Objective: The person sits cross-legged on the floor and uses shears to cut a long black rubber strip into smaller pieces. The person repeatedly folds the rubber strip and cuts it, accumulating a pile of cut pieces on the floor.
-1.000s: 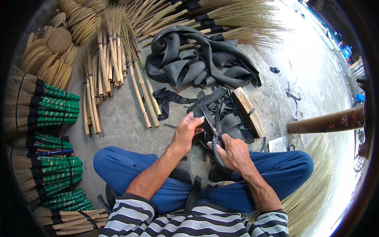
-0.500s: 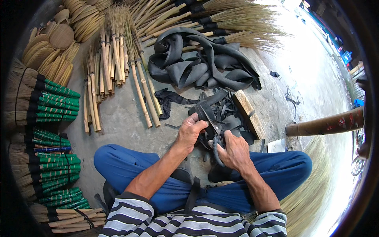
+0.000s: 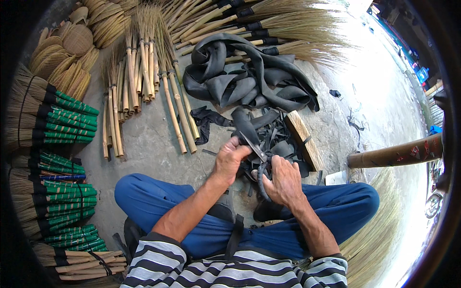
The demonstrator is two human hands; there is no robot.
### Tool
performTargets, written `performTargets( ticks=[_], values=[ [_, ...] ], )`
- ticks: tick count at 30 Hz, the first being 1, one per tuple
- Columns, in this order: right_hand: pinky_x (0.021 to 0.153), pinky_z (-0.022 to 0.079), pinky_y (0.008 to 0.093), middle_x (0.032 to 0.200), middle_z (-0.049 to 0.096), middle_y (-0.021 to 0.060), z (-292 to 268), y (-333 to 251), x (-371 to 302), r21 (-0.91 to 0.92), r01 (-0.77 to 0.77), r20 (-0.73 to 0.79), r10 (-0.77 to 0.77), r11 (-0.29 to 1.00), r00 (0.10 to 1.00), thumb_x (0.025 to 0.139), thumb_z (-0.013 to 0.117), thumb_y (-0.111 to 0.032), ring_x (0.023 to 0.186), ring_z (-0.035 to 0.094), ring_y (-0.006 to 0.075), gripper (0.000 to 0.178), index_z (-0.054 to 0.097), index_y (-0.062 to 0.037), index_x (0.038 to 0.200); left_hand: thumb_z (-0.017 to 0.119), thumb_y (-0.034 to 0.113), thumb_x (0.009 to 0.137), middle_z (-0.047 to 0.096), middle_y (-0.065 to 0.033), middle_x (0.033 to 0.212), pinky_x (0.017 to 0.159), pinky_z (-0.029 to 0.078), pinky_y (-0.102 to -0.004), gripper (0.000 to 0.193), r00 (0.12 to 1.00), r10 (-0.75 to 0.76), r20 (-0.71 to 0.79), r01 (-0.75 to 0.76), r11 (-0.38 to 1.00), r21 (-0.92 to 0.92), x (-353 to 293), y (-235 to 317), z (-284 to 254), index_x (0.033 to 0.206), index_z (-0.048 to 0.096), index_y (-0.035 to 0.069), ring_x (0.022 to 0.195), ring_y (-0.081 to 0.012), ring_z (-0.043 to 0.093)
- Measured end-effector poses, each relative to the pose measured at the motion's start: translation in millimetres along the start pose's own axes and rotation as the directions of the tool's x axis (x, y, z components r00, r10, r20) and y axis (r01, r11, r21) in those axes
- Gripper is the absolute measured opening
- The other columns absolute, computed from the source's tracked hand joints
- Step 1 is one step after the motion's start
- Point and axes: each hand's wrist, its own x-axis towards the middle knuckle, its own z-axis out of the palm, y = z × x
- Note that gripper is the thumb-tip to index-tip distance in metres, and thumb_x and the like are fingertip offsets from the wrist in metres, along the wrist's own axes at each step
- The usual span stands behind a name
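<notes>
The left hand (image 3: 229, 162) pinches a dark rubber piece (image 3: 246, 127) between closed fingers (image 3: 242, 152), and the right hand (image 3: 285, 180) (also curled) holds the scissors (image 3: 262, 157) by their dark handle (image 3: 261, 177).

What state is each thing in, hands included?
black rubber piece: bent, held
scissors: blades at the black rubber piece, opening unclear
left hand: closed on the black rubber piece
right hand: closed around the scissors
large rubber sheet: crumpled in folds
rubber scraps: loosely piled
green-handled brooms: tied in bundles
</notes>
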Motion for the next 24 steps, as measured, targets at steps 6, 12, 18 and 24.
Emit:
performTargets(
  ticks=[6, 12, 18, 24],
  values=[
    [0.075, 0.047, 0.0519, 0.079, 0.066, 0.0227, -4.8, -2.5, -0.2, 0.05, -0.089, 0.117, 0.083, 0.995, 0.99, 0.093, 0.072, -0.051, 0.079, 0.066, 0.0443, 0.053, 0.053, -0.0013, 0.09, 0.065, 0.008, 0.092, 0.074, 0.0, 0.099, 0.085, 0.053, -0.0255, 0.018, 0.999, -0.027, 0.028, 0.027, 1.0, 0.008, -2.8, -0.9, 0.7, 0.109, 0.072, 0.007, 0.086, -0.0074, 0.066],
    [0.067, 0.05, 0.0571, 0.073, 0.064, 0.0261, -4.2, -0.3, -1.7, 0.056, -0.138, 0.195, 0.124, 0.989, 0.973, 0.096, 0.07, -0.051, 0.074, 0.068, 0.048, 0.055, 0.053, -0.0004, 0.084, 0.065, 0.014, 0.095, 0.073, 0.0038, 0.097, 0.077, 0.049, -0.023, 0.014, 0.997, -0.077, 0.013, 0.077, 0.997, 0.019, 4.7, -6.4, -5.1, 0.107, 0.072, 0.012, 0.082, -0.0042, 0.063],
    [0.072, 0.05, 0.0511, 0.078, 0.069, 0.0209, 5.0, 6.7, -2.6, 0.018, 0.001, 0.119, -0.003, 1.0, 0.993, 0.092, 0.073, -0.043, 0.076, 0.069, 0.0417, 0.045, 0.056, -0.0015, 0.091, 0.064, 0.015, 0.097, 0.073, 0.0035, 0.096, 0.078, 0.049, -0.0244, 0.014, 0.992, -0.074, -0.098, 0.067, 0.995, -0.073, 6.9, 2.5, -9.2, 0.108, 0.072, 0.013, 0.083, -0.0065, 0.064],
    [0.071, 0.046, 0.0507, 0.077, 0.064, 0.02, 4.6, 7.7, -2.9, 0.035, 0.031, -0.061, -0.028, 0.999, 0.998, 0.093, 0.072, -0.053, 0.069, 0.061, 0.0418, 0.055, 0.053, -0.0022, 0.087, 0.065, 0.013, 0.094, 0.074, 0.0018, 0.1, 0.081, 0.051, -0.0263, 0.015, 0.998, -0.062, -0.02, 0.062, 0.998, 0.026, -2.9, -8.4, 2.2, 0.107, 0.074, 0.011, 0.086, -0.0072, 0.066]
  ],
)
